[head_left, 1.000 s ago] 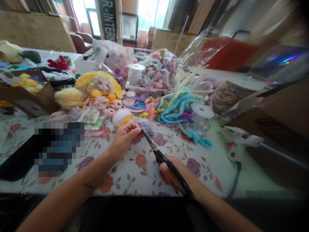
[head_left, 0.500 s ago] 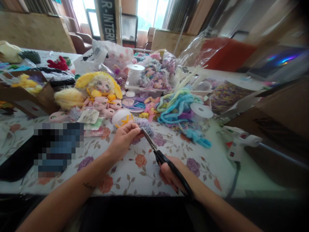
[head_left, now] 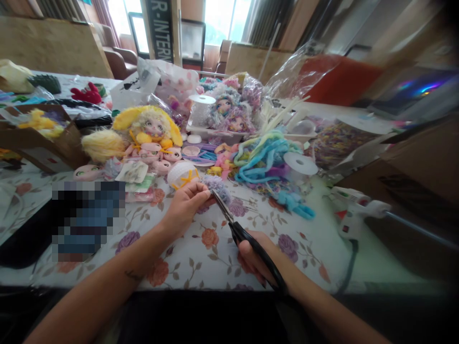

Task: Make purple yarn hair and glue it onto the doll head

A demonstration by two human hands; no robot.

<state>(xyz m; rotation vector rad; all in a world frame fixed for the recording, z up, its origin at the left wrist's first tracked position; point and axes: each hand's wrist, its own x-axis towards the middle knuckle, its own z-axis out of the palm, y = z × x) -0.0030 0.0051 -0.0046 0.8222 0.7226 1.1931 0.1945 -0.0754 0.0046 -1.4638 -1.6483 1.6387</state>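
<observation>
My right hand (head_left: pixel 256 258) is closed round the black handles of a pair of scissors (head_left: pixel 247 234). The blades point up and left, and their tips are at the fingertips of my left hand (head_left: pixel 191 200). Thumb and fingers of that hand are pinched together; what sits between them is too small to make out. Right behind the fingers lie a fluffy lavender yarn bundle (head_left: pixel 217 187) and a white knitted piece with yellow lacing (head_left: pixel 182 175). Both lie on the flowered tablecloth (head_left: pixel 211 260).
Doll heads (head_left: pixel 161 166), a yellow-eared doll (head_left: pixel 154 125), blue yarn (head_left: pixel 258 165) and a white spool (head_left: pixel 300 164) crowd the table's far side. A glue gun (head_left: pixel 353 208) is at the right by a cardboard box (head_left: pixel 405 177). A pixelated dark object (head_left: pixel 89 220) lies left.
Almost nothing differs. The whole view has shifted very slightly, and both hands and the scissors keep the same pose at the pinched fingertips.
</observation>
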